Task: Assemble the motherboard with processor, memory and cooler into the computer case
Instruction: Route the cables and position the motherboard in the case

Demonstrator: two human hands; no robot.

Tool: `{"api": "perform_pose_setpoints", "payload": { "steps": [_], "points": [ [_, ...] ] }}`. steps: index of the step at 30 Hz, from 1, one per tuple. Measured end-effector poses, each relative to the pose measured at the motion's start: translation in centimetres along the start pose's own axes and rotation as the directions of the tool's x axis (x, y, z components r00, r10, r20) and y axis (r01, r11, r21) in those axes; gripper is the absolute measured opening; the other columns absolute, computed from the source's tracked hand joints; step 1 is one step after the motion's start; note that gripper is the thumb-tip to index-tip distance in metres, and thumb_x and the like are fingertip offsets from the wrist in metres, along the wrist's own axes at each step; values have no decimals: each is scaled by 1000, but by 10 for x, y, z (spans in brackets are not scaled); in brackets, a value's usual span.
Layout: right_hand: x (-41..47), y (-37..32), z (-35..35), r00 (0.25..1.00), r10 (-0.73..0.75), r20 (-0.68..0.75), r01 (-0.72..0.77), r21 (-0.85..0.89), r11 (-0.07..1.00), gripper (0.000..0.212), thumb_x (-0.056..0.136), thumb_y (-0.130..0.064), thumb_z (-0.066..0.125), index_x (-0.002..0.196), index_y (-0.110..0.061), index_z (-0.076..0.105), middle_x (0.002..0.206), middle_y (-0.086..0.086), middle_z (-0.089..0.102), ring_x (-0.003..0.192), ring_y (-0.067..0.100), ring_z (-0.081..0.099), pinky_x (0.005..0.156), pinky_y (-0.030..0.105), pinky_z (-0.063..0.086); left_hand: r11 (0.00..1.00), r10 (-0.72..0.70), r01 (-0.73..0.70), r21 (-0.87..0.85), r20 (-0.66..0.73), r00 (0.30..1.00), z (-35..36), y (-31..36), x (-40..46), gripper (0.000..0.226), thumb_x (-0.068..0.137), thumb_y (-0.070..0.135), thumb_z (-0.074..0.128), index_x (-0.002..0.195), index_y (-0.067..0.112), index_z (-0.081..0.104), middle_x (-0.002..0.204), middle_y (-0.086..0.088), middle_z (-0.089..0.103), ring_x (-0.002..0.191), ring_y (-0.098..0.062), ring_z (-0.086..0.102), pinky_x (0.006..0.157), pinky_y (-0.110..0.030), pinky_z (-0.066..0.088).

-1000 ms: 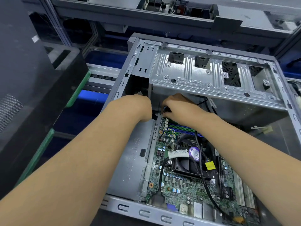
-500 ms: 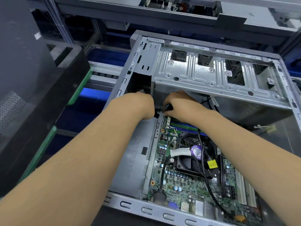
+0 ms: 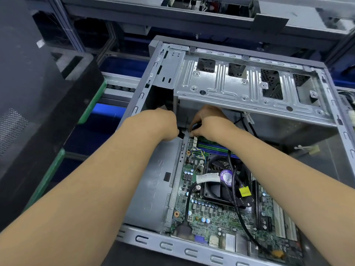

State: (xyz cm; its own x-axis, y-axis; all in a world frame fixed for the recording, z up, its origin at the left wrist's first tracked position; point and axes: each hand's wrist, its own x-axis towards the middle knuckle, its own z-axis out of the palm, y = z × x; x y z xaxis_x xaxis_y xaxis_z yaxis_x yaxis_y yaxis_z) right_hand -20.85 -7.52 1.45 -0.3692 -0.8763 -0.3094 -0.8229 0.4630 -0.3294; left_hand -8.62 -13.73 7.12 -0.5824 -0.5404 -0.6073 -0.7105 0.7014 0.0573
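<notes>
The grey computer case (image 3: 192, 250) lies open in front of me. The green motherboard (image 3: 211, 215) sits inside it, with the black cooler fan (image 3: 217, 189) on top and the memory sticks (image 3: 213, 146) just beyond the fan. My left hand (image 3: 163, 123) and my right hand (image 3: 209, 121) meet at the board's far left corner, under the drive cage (image 3: 240, 87). Each hand's curled fingers hold a small black connector piece (image 3: 180, 134); the fingertips themselves are hidden. A black cable (image 3: 237, 204) crosses the fan.
A black bin with green edges (image 3: 48, 112) stands close on the left. A blue conveyor surface (image 3: 107, 112) runs between the bin and the case. A grey metal rack (image 3: 192, 18) crosses the back. A white cable tie (image 3: 307, 149) lies on the case floor at right.
Both hands stay together at the board's far corner, shifted only slightly. The view has moved a little.
</notes>
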Motion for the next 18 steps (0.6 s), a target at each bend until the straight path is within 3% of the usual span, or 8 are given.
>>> {"api": "perform_pose_setpoints", "payload": {
  "steps": [2,3,6,9,13,16,18],
  "points": [
    [1,1,1,1000,3,-14,-3,0,1000,21,79,-22,76,99,-16,75,103,2,71,78,10,51,69,16,37,1000,5,-5,3,-5,1000,0,0,0,36,103,25,37,125,-1,47,112,-19,61,71,-21,49,70,-29,38],
    [1,1,2,1000,6,-17,-6,0,1000,20,79,-22,76,98,-16,75,102,3,71,78,11,52,69,16,37,1000,6,-6,0,-5,1000,0,1,0,36,103,25,37,127,-1,46,98,-15,62,62,-18,46,70,-29,39],
    [0,0,3,1000,2,-9,-2,-15,1000,21,80,-21,75,99,-16,75,104,2,71,81,11,55,70,15,37,1000,-4,4,-2,-11,1000,0,1,0,34,103,23,38,127,1,46,66,-5,42,52,-15,39,68,-30,40],
    [-2,1,-1,999,-26,24,26,-11,1000,22,81,-23,74,102,-16,75,107,2,70,83,10,52,69,13,34,1000,-12,12,2,-11,1000,-1,0,0,30,103,21,38,124,1,48,65,-5,41,52,-15,40,63,-29,40],
    [-4,0,1,998,-58,34,60,-58,997,21,88,-17,67,108,-11,71,113,9,66,100,22,58,75,17,36,1000,3,-3,-2,-9,1000,0,-2,2,26,102,16,39,118,1,51,65,-6,44,52,-16,42,49,-26,36],
    [-5,0,2,998,-54,34,57,-114,992,23,92,-15,60,113,-10,67,118,13,62,106,27,56,79,20,38,1000,17,-17,2,-6,1000,-1,-2,4,24,101,15,39,115,1,52,65,-6,44,52,-15,42,49,-26,36],
    [-6,0,0,998,-55,15,56,-112,992,23,92,-15,59,113,-13,67,120,10,61,109,27,55,84,23,41,1000,26,-26,3,-5,1000,-1,-2,5,25,101,15,39,116,1,53,65,-6,44,52,-15,42,57,-29,41]
  ]
}}
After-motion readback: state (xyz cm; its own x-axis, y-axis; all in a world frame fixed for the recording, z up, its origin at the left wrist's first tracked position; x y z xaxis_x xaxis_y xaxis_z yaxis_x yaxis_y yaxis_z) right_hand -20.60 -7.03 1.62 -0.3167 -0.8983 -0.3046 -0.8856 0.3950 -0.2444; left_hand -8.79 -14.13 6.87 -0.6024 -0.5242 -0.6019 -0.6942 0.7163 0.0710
